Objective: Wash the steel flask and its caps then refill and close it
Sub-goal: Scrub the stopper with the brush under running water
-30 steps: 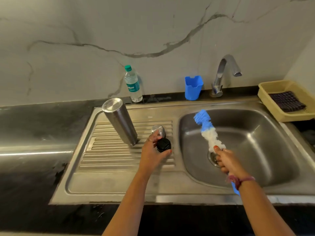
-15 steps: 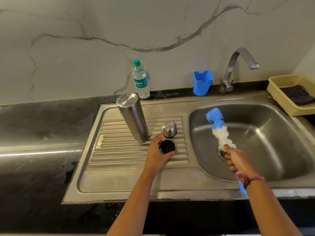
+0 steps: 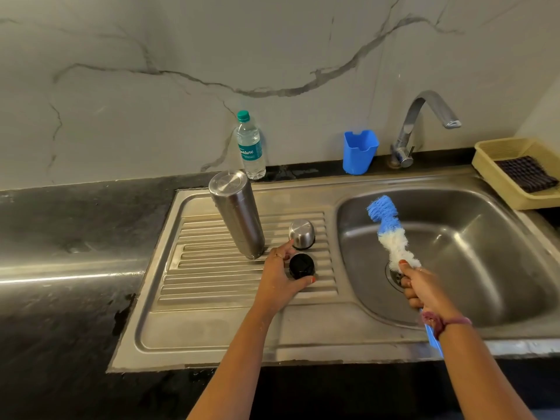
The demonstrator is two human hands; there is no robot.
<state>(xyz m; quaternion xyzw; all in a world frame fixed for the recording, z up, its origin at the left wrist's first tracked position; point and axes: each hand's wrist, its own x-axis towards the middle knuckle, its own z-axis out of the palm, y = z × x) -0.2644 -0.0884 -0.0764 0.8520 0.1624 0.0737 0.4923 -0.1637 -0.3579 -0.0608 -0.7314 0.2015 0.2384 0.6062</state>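
Note:
The steel flask (image 3: 238, 213) stands upside down on the ribbed drainboard (image 3: 212, 280), tilted slightly. Right of it sits the steel cap (image 3: 301, 234), and just in front of that the black inner cap (image 3: 301, 266). My left hand (image 3: 280, 280) lies round the black cap, with the thumb curled under it and the forefinger reaching up to the steel cap's edge. My right hand (image 3: 419, 287) grips the handle of a blue and white bottle brush (image 3: 389, 234), bristles up, over the sink basin (image 3: 472, 253).
A plastic water bottle (image 3: 250, 147) and a blue holder (image 3: 360, 151) stand at the back wall. The tap (image 3: 424, 125) rises behind the basin. A yellow tray with a dark cloth (image 3: 527, 172) sits at the right. Dark wet counter lies to the left.
The view has shifted, so everything sits further right in the frame. My left forefinger has stretched up towards the steel cap. The brush and right hand keep their pose.

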